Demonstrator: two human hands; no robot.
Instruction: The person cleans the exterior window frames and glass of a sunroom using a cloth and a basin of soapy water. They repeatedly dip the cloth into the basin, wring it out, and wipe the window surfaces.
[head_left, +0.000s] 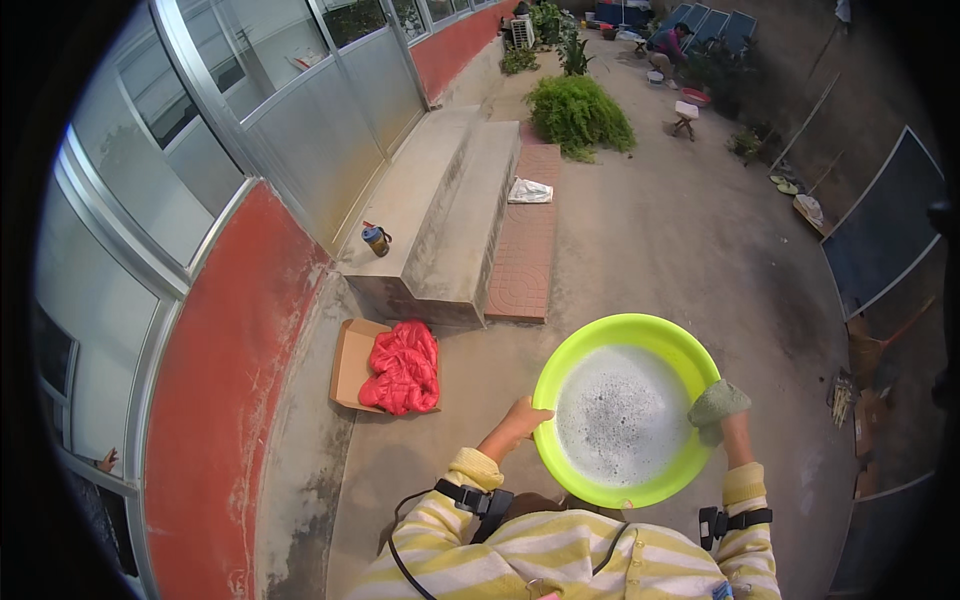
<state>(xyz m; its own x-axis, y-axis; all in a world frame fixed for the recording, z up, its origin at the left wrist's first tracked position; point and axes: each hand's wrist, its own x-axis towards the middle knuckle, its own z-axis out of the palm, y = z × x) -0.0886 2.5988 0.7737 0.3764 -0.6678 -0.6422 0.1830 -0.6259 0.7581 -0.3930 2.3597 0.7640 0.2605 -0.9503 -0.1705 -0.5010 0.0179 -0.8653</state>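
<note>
A lime-green plastic basin (551, 375) with foamy, sudsy water (622, 415) inside is before me, low in the view. My left hand (527, 418) grips its left rim, thumb on top. At the right rim is my right hand (721, 409), covered by a grey-green cloth (718, 403) that is pressed against the basin; its fingers are hidden under the cloth. To the left, a red puffy garment (403, 367) lies in an open cardboard box (349, 364) on the concrete ground.
Concrete steps (450, 262) rise at the left, with a bottle (376, 240) on the top one. A white bag (531, 190) lies on red paving (525, 255). Farther off are a leafy plant (580, 112), a small stool (685, 112) and a crouching person (666, 52). Dark framed panels (885, 217) lean at right.
</note>
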